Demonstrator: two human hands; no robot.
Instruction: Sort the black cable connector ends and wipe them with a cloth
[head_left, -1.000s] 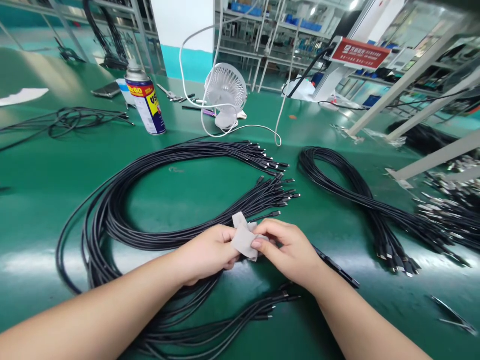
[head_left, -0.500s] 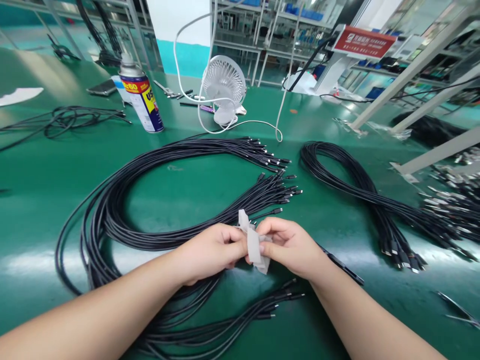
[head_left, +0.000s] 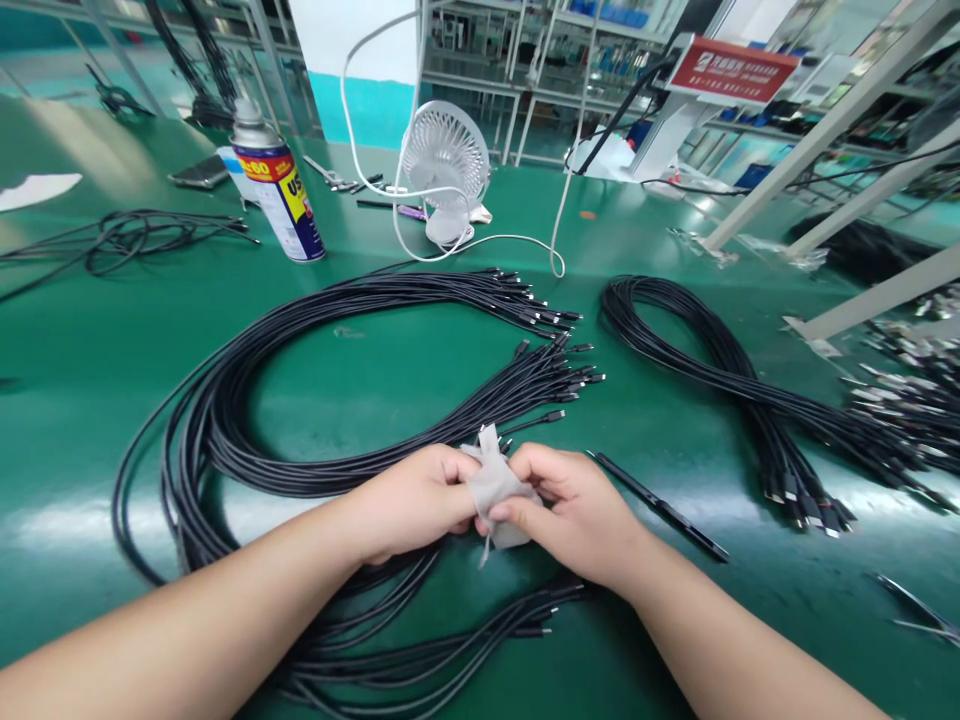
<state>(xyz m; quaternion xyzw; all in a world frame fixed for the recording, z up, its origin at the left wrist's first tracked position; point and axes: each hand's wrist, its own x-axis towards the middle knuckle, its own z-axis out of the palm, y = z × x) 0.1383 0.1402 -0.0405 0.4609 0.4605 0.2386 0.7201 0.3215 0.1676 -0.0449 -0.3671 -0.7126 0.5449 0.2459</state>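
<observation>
Between my two hands is a crumpled pale grey cloth [head_left: 495, 482], thin like a wipe. My left hand [head_left: 424, 500] pinches its left side between thumb and fingers. With thumb and curled fingers, my right hand [head_left: 562, 505] presses its right side. Whether a cable end is wrapped inside is hidden by the folds. Just beyond and left of my hands lies a big curved bundle of black cables [head_left: 262, 350], its metal plugs pointing right. More black cable ends [head_left: 517, 620] lie on the table below my hands.
Right of my hands are a black pen-like tool [head_left: 660, 505], a looped cable bundle [head_left: 705, 370] and metal tweezers [head_left: 919, 612]. A spray can [head_left: 281, 195] and a white fan [head_left: 446, 165] stand at the back. Piled cable plugs [head_left: 911, 400] lie far right, near pale posts.
My right hand has shifted slightly and its thumb has moved left over the cloth, which is now wrapped closer and bunched. The black pen-like tool shows more fully.
</observation>
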